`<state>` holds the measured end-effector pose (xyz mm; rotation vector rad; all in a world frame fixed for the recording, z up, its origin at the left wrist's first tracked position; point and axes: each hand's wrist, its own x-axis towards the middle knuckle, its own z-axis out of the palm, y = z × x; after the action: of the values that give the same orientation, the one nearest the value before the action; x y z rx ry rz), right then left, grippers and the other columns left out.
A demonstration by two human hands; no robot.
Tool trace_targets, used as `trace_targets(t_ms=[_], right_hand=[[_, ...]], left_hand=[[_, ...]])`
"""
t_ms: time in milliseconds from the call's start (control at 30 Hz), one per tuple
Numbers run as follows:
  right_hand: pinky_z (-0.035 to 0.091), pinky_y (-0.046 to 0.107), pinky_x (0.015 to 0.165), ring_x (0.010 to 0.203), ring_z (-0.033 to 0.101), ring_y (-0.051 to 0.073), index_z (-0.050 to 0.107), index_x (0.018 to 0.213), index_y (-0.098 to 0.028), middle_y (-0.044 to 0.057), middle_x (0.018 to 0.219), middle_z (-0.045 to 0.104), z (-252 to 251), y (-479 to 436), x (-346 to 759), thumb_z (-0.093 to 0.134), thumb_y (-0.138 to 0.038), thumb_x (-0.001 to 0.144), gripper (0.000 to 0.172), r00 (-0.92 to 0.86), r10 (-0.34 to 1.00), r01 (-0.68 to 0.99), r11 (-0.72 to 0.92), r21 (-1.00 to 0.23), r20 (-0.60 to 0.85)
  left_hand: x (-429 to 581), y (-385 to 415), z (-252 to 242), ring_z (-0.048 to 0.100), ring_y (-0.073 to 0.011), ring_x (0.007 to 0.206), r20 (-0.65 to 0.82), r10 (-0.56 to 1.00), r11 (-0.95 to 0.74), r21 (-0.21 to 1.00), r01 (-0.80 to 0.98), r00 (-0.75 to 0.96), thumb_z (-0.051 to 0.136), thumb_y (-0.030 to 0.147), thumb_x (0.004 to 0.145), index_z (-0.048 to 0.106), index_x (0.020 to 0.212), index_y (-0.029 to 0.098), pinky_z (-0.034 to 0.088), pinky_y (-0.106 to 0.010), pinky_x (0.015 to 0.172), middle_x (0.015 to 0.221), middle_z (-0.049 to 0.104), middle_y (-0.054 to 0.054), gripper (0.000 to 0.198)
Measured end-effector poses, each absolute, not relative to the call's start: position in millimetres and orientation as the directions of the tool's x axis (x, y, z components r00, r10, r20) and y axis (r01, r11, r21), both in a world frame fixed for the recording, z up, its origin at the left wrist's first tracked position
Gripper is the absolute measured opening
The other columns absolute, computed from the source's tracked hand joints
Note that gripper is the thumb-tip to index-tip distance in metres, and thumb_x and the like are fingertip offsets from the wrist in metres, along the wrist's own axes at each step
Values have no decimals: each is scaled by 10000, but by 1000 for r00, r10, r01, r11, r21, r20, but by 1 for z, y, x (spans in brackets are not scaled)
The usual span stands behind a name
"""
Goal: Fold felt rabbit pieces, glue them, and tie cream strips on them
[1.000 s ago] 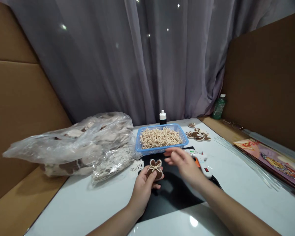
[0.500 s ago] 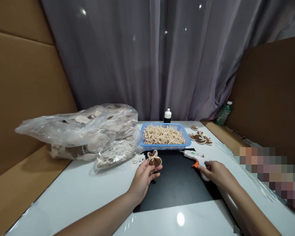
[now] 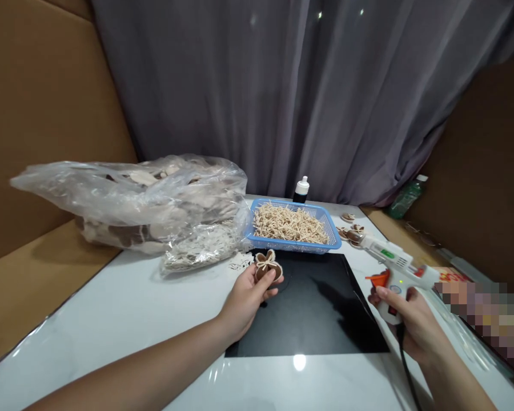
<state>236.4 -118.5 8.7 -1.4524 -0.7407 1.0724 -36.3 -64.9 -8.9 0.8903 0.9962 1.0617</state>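
Observation:
My left hand (image 3: 248, 297) grips a small brown fabric piece (image 3: 267, 268) with pale fuzzy edging, two ear-like lobes and a cream string bow. It is held just above the black mat (image 3: 308, 319), thumb on its front. My right hand (image 3: 405, 314) is closed around the handle of a white glue gun (image 3: 392, 265) with an orange trigger. The gun is lifted off the table, its nozzle pointing up and left. A black cord hangs from its grip. Similar brown pieces (image 3: 349, 233) lie behind the gun, partly hidden by it.
A blue basket (image 3: 291, 246) of cream string bows stands behind the mat. To the left lie a large clear bag (image 3: 154, 205) of fabric pieces and a bag of white lace (image 3: 201, 251). A white-capped bottle (image 3: 300, 189) stands at the back. Clear glue sticks (image 3: 466, 319) lie at right.
My right hand has raised the glue gun off the mat and carried it to the right. The left hand still holds the brown piece. The camera view has tilted slightly.

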Motion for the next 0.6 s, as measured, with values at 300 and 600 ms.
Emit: trace_targets(t_ms=[300, 600], right_hand=[[453, 270, 449, 483, 526, 117, 623, 892, -185, 68, 841, 659, 11, -96, 168, 654, -330, 720, 228, -61, 997, -265, 35, -964, 53], [454, 243, 421, 424, 541, 127, 637, 866, -174, 49, 672, 667, -14, -119, 163, 612, -453, 750, 303, -16, 999, 96, -41, -995, -43]], left_hand=[[-37, -67, -8, 617, -97, 620, -275, 955, 294, 932, -210, 114, 685, 404, 698, 544, 818, 164, 430, -152, 458, 772, 613, -2, 303], [-34, -61, -9, 644, -150, 920, -348, 932, 359, 844, -398, 103, 573, 233, 798, 603, 921, 156, 497, -208, 771, 967, 674, -67, 147]])
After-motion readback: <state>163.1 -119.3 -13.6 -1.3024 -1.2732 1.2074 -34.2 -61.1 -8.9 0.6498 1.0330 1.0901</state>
